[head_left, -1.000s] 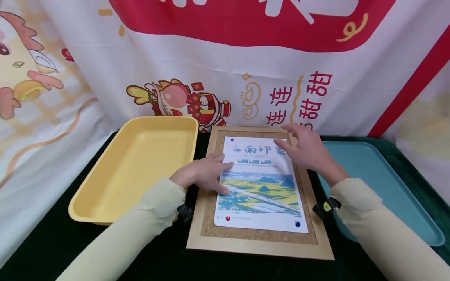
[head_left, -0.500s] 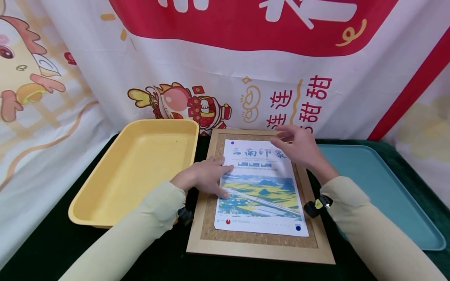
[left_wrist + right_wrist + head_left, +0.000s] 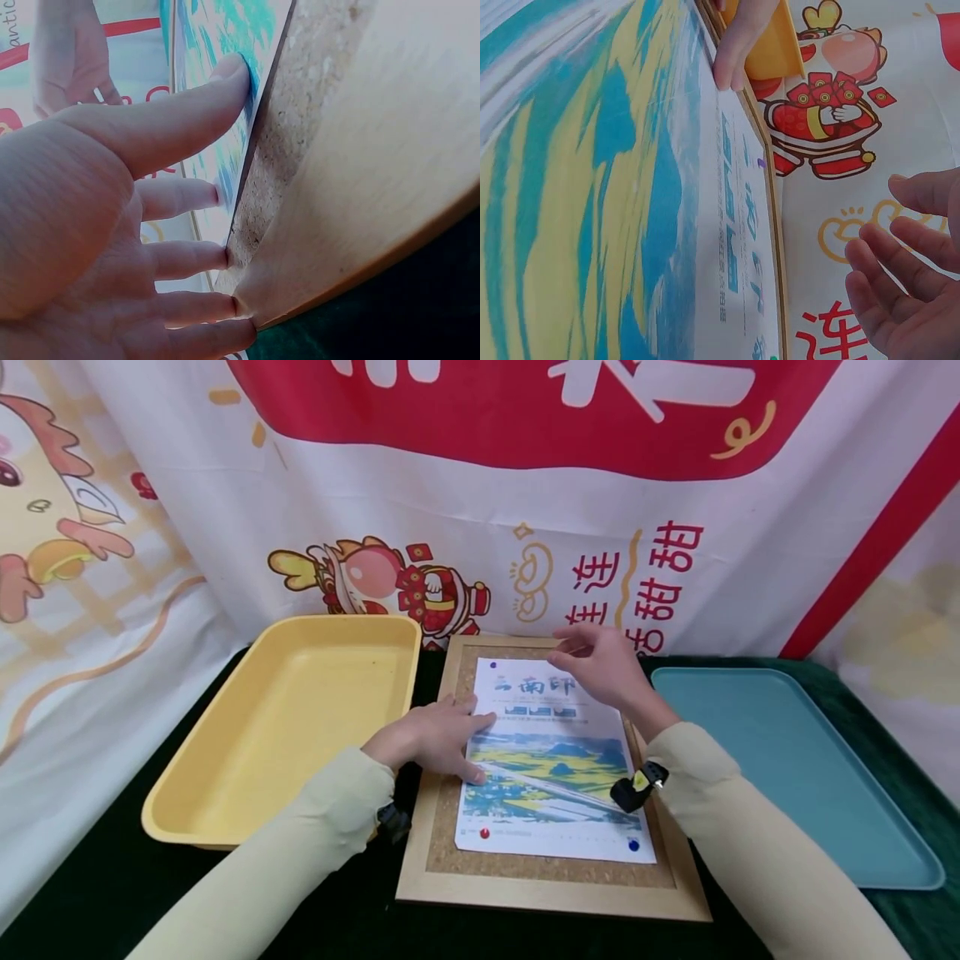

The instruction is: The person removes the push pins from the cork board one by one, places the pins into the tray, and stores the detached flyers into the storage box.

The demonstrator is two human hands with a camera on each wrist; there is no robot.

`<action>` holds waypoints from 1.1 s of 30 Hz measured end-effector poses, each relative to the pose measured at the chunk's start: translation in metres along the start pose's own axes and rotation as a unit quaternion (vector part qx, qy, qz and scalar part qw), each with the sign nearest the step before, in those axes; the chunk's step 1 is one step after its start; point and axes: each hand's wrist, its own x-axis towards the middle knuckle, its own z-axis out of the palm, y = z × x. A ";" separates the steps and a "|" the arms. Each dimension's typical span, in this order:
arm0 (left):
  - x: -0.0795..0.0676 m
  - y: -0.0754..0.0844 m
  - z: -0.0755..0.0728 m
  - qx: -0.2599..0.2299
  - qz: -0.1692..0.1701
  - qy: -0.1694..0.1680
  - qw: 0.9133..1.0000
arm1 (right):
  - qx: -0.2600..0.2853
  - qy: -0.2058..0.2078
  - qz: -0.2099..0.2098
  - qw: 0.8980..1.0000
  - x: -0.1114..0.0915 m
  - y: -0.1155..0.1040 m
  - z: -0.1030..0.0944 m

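A printed landscape poster (image 3: 555,752) lies on a wood-framed corkboard (image 3: 540,864). My left hand (image 3: 435,737) rests with spread, straight fingers on the poster's left edge and the frame; in the left wrist view its thumb (image 3: 229,79) touches the print. Over the poster's upper right part hovers my right hand (image 3: 600,670), fingers loosely bent and holding nothing in the right wrist view. A purple pushpin (image 3: 493,665) is at the poster's top left, a red pushpin (image 3: 484,833) at bottom left and a blue pushpin (image 3: 633,845) at bottom right. My right hand hides the top right corner.
A deep yellow tray (image 3: 285,727) stands left of the corkboard, and a shallow blue tray (image 3: 795,768) lies to its right, partly under my right sleeve. Dark green cloth (image 3: 337,918) covers the table. A printed white backdrop (image 3: 465,493) hangs behind.
My right hand has moved left from the poster's upper right corner toward its top middle. The left hand, poster and pushpins have stayed in place.
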 end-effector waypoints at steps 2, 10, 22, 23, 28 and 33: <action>0.000 -0.001 0.000 0.000 -0.002 -0.001 1.000 | 0.007 -0.002 0.000 1.000 0.003 -0.001 0.002; 0.001 0.000 0.000 0.008 0.002 0.002 1.000 | 0.034 -0.009 0.031 0.999 0.014 -0.004 0.009; 0.000 0.000 -0.002 -0.005 -0.006 -0.007 1.000 | 0.065 -0.029 0.041 0.997 0.031 -0.005 0.025; 0.000 0.001 -0.002 -0.006 -0.006 -0.008 1.000 | 0.065 -0.030 0.044 0.996 0.032 -0.004 0.026; 0.000 0.003 -0.004 -0.010 -0.008 -0.011 1.000 | 0.066 -0.041 0.054 0.995 0.040 -0.005 0.032; 0.000 0.002 -0.003 -0.017 -0.014 -0.013 1.000 | 0.084 -0.050 0.060 0.993 0.046 -0.007 0.041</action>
